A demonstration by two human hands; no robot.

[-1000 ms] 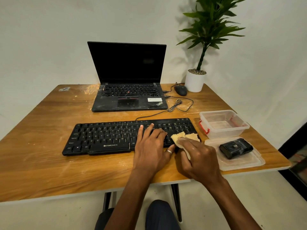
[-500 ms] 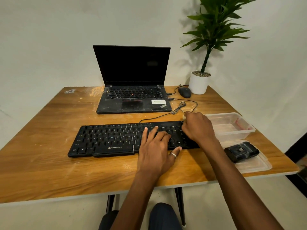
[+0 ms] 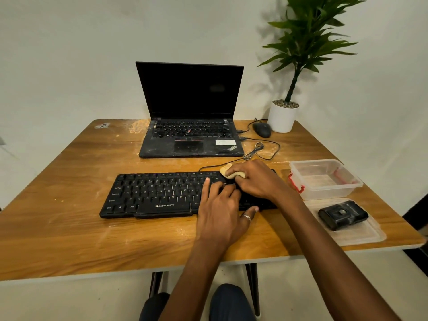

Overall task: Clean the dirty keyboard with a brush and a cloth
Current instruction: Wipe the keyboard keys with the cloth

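Note:
A black keyboard (image 3: 159, 193) lies across the middle of the wooden table (image 3: 69, 239). My left hand (image 3: 222, 212) rests flat on its right half, fingers straight on the keys. My right hand (image 3: 257, 179) grips a crumpled yellow cloth (image 3: 228, 171) and presses it on the keyboard's top row, right of centre. The right end of the keyboard is hidden under both hands. No brush is in view.
A dusty open laptop (image 3: 190, 135) stands behind the keyboard, with a mouse (image 3: 261, 129), a coiled cable (image 3: 257, 152) and a potted plant (image 3: 283, 114) at the back right. A clear plastic box (image 3: 324, 179) and its lid (image 3: 361, 235) with a black device (image 3: 342, 215) sit at the right.
My right hand carried the cloth from the keyboard's near right corner up to its far edge, then slid it left along the top row. My left hand stayed on the keys.

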